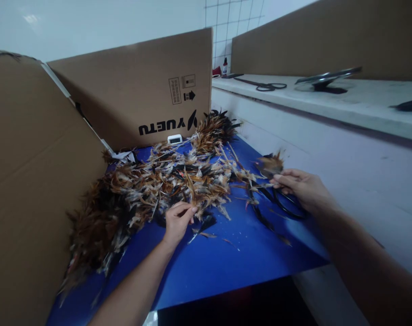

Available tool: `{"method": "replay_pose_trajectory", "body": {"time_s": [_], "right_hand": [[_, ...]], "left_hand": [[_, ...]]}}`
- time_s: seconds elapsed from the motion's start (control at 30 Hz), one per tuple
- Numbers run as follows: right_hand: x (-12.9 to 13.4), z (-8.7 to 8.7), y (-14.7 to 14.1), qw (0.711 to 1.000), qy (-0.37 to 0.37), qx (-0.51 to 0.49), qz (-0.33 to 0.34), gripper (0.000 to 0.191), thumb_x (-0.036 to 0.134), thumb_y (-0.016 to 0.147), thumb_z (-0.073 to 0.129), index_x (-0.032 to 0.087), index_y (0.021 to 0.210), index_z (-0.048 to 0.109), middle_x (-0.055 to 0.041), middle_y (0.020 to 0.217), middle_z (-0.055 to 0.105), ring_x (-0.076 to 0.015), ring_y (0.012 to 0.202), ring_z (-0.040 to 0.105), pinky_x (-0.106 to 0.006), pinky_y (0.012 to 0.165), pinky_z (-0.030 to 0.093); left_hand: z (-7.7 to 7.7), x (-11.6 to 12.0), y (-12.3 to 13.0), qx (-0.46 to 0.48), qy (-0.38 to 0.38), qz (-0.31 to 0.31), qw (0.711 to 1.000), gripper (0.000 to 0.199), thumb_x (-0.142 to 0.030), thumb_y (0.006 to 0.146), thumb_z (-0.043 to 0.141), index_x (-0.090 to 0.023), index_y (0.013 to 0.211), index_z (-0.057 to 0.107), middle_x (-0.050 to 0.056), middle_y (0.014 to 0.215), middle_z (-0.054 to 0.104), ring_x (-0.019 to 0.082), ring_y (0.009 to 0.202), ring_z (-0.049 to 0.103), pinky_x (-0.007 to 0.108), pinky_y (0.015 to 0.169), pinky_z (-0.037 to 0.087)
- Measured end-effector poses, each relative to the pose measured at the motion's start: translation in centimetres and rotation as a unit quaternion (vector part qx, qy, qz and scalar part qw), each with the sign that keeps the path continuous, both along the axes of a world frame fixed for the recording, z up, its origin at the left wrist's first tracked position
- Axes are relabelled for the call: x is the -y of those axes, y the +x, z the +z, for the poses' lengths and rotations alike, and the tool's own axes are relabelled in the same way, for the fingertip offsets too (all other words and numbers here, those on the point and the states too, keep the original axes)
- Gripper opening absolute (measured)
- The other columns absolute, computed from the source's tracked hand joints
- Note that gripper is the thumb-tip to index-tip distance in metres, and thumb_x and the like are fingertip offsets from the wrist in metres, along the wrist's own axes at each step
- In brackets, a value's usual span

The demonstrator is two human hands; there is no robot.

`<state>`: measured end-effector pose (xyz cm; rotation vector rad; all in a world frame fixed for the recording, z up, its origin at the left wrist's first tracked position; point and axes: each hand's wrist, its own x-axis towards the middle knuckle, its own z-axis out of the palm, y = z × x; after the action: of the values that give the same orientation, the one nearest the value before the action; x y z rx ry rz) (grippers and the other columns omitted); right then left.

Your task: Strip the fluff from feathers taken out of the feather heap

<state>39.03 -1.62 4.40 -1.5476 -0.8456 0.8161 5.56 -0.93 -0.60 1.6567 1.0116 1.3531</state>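
Observation:
A big heap of brown, black and white feathers (178, 181) spreads over the blue table surface (219, 262). At the heap's near edge, my left hand (178, 221) is closed in a pinch on a slender brown feather (191, 188), whose tip points away from me. My right hand (302, 188), off to the right, pinches a small bunch of brown feathers (272, 165) by its lower end. Black-handled scissors (289, 210) lie below that hand, partly covered by it. A few loose dark feathers (206, 224) lie beside my left hand.
Cardboard panels (124, 90) wall off the left and back. A small white digital display (174, 139) stands at the back. On the right, a white ledge (328, 102) carries another pair of scissors (270, 86), a phone-like device on a stand (328, 79) and a small bottle (225, 66).

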Motion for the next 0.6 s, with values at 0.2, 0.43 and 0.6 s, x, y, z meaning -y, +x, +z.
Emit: {"method": "replay_pose_trajectory", "body": {"time_s": [0.2,0.43,0.6], "right_hand": [[0.3,-0.6,1.3,0.998,0.012,0.026,-0.051,0.019,0.026,0.058,0.074,0.017,0.068,0.060,-0.0029,0.069,0.064,-0.0097,0.058,0.054,-0.020,0.049,0.039],[0.3,-1.1,0.6,0.970,-0.060,0.212,0.103,0.018,0.033,0.068,0.068,0.019,0.078,0.067,-0.0033,0.065,0.066,-0.0146,0.056,0.056,-0.027,0.056,0.043],[-3.6,-1.7,2.4,0.895,-0.083,0.431,0.078,0.025,0.031,0.078,0.056,0.018,0.097,0.067,-0.0072,0.091,0.070,-0.0199,0.082,0.062,-0.029,0.073,0.044]], "left_hand": [[0.4,0.1,0.0,-0.014,0.002,-0.002,1.000,0.019,-0.027,0.075,0.065,-0.016,0.060,0.067,-0.002,0.052,0.054,0.008,0.046,0.048,0.021,0.047,0.040],[0.5,0.2,0.1,-0.019,-0.002,-0.001,1.000,0.019,-0.025,0.076,0.064,-0.016,0.059,0.067,-0.002,0.051,0.053,0.009,0.047,0.048,0.021,0.048,0.039],[0.4,0.2,0.0,-0.035,-0.001,0.001,0.999,0.019,-0.023,0.076,0.064,-0.016,0.059,0.066,-0.002,0.050,0.052,0.009,0.049,0.047,0.021,0.051,0.039]]}}
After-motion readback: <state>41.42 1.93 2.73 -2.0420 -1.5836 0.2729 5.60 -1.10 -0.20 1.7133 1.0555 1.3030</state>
